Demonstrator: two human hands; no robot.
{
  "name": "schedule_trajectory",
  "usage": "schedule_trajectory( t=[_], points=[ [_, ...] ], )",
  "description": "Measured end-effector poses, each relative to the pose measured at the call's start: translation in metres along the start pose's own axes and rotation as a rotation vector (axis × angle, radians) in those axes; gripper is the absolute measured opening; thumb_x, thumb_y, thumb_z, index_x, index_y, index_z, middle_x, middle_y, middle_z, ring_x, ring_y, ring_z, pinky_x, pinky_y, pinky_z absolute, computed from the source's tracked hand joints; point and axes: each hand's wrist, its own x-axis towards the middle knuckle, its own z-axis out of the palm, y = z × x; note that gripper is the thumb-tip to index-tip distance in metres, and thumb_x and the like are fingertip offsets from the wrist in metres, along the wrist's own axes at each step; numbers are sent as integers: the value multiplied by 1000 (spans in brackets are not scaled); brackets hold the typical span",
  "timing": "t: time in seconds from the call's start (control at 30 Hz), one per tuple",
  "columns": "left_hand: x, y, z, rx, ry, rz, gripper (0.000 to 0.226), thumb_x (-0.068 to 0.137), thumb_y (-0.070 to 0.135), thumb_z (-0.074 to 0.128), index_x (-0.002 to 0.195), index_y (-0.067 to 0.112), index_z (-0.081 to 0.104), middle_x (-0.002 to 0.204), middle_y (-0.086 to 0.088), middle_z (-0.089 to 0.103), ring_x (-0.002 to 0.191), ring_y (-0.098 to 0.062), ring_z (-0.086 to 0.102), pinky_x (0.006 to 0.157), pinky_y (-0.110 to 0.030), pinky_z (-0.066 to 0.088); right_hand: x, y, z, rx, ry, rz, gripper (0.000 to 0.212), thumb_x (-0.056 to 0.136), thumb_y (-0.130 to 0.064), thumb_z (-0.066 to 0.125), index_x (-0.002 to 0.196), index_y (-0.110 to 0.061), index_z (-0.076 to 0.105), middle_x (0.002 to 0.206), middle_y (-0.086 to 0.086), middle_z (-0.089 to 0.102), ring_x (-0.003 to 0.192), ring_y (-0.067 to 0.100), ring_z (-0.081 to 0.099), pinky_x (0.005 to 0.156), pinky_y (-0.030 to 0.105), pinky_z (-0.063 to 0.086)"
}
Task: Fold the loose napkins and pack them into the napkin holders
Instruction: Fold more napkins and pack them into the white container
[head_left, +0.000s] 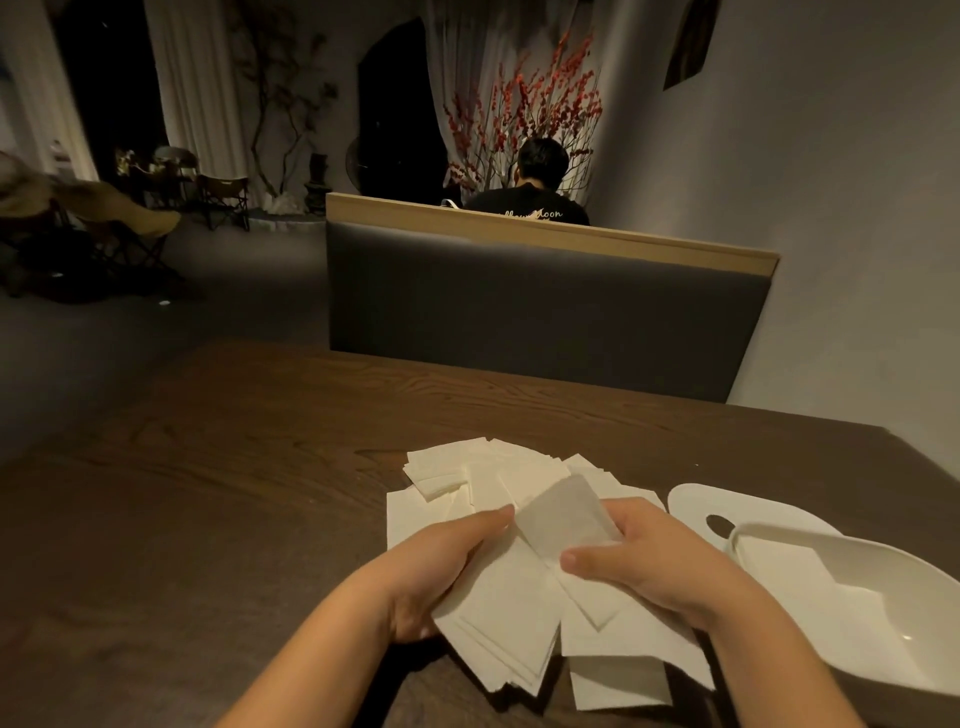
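Lying between left hand (441, 566) and right hand (654, 561), folded napkin (563, 512).

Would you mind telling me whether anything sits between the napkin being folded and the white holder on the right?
Nothing visible does. Both hands, left and right, hold the napkin above the loose pile; the open holder lies just right of them, beside its lid.

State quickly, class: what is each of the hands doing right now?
Left hand: closed, gripping a stack of napkins.
Right hand: closed, pinching a single napkin lifted above the pile.
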Motion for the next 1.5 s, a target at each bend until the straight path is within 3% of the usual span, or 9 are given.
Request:
schedule_trajectory(
  t=[0.23,0.47,0.63,0.73,0.87,1.07,1.3,1.37,1.5],
  points=[
    [6,-3,-8,147,-8,45,22,98,11,59,115,-2,66,105,-17,74,90,-26,72,74,-33,57,2,0,3,124,145,-34,12,93,-23,67,103,-30,70,86,-16,75,77,5,72,59,16,52],
    [7,-1,-2,-89,197,181,25,103,11,46,115,3,66,93,-16,76,74,-27,73,63,-35,57,6,6,-4,422,504,-87,17,91,-23,69,107,-30,70,95,-8,76,90,17,72,80,45,61],
    [11,1,1,-256,336,284,26,103,13,44,117,8,65,99,-18,76,88,-38,70,73,-50,58,-1,-3,-5,851,386,-112,29,88,-24,67,117,-21,66,102,7,75,93,27,72,71,42,60],
    [12,-3,8,-218,339,291,27,102,12,44,117,10,66,104,-21,74,94,-42,68,79,-57,55,-7,-10,-2,847,276,-152,22,89,-23,64,111,-21,67,89,4,76,72,17,74,52,28,56],
    [9,-10,16,-78,234,220,26,96,11,53,117,4,68,100,-21,74,88,-38,70,71,-46,58,-1,-15,8,707,286,-245,21,90,-15,65,108,-26,66,94,-3,77,84,14,74,61,29,59],
    [7,-13,24,-116,63,167,36,82,36,66,106,11,78,110,-19,74,97,-34,71,94,-46,52,16,-12,25,321,431,-307,21,91,-23,68,103,-40,64,94,-21,71,89,-5,67,62,14,53],
    [10,-14,18,-29,113,148,27,101,20,53,107,3,73,98,-17,76,83,-28,73,72,-34,56,13,-9,12,209,604,-316,14,96,-27,60,97,-41,63,94,-19,68,90,3,65,66,17,50],
    [12,-15,15,18,133,158,27,101,15,52,114,-1,68,102,-19,75,88,-30,73,75,-35,56,3,-12,1,323,551,-337,18,96,-23,59,99,-40,65,91,-21,71,89,3,67,60,12,50],
    [10,-12,9,76,84,160,23,100,12,53,109,0,70,96,-17,75,84,-28,72,73,-34,56,-16,-8,-16,275,50,-255,16,97,-24,58,104,-22,72,98,-6,75,92,13,71,72,24,57]
  ],
)
